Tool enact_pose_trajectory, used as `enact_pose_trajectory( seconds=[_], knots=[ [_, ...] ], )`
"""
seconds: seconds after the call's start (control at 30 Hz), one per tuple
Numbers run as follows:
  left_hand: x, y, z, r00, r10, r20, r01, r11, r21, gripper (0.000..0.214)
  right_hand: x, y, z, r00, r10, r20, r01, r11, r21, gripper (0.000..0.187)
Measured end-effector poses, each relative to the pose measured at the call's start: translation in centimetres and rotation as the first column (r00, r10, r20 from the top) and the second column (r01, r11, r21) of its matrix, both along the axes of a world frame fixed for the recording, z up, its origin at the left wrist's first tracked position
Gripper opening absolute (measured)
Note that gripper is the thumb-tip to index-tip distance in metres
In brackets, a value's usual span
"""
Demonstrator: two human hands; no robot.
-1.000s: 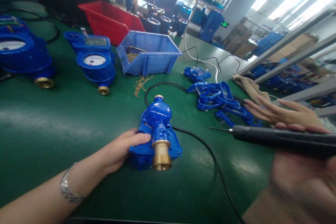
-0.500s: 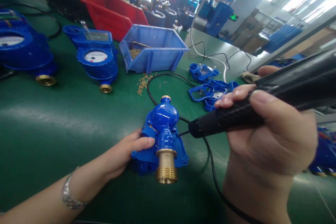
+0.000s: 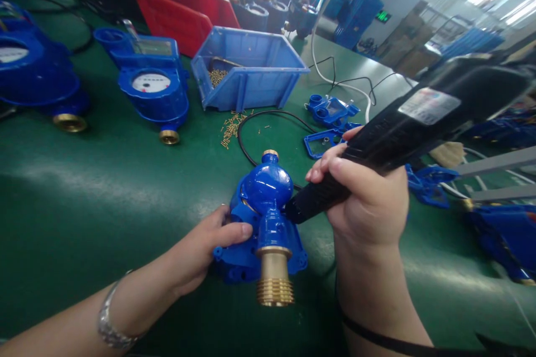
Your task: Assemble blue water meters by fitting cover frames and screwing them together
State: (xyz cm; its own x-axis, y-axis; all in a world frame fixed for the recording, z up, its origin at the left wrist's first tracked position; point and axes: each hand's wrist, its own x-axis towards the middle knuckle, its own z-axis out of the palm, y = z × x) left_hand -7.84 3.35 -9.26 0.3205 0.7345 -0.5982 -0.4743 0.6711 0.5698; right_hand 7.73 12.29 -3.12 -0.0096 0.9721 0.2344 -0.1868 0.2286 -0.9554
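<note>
Head view. Left hand [image 3: 201, 248] clamped on the left flank of the blue meter body [image 3: 262, 223], which lies on the green surface [image 3: 104, 189] just ahead of the wearer, brass threaded end [image 3: 274, 279] pointing back toward the camera. Right hand [image 3: 364, 206] wrapped tight round the black electric screwdriver [image 3: 402, 128], its tip pressed against the right side of the meter body, the exact seat hidden behind the dome.

Likely trouble: bit skidding off a rounded painted casting if held askew, gouging paint or jabbing toward the left thumb resting close by. Body rocking on its flange under pressure, since held from one side only. Black cable [image 3: 251, 122] looping behind the meter, easily snagged by a sideways pull. Loose brass screws [image 3: 230, 125] scattered just beyond, readily swept off.

Room: open green stretch to the left and in front. Blue bin [image 3: 251, 75] and finished meter [image 3: 153, 86] well apart at the back. Blue plastic covers [image 3: 330, 122] crowding near the right side. Near edge of the surface close under both forearms.
</note>
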Motion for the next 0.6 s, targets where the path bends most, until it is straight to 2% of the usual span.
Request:
enact_pose_trajectory(
  seconds=[0.2, 0.43, 0.6],
  knots=[
    [0.44, 0.04, 0.09, 1.000, 0.020, 0.001, -0.020, 1.000, -0.016, 0.064, 0.07, -0.34, -0.43, 0.999, -0.032, -0.009, 0.032, 0.999, 0.002, 0.027],
    [0.71, -0.16, -0.57, 0.999, 0.049, -0.010, -0.049, 0.999, -0.004, 0.061, 0.30, -0.48, -0.64, 0.996, -0.093, -0.008, 0.093, 0.996, 0.002, 0.026],
    [0.34, -0.30, -0.34, 0.999, -0.021, -0.030, 0.022, 0.999, 0.049, 0.063, 0.30, -0.53, -0.86, 0.995, -0.097, -0.008, 0.097, 0.995, 0.010, 0.026]
  ],
)
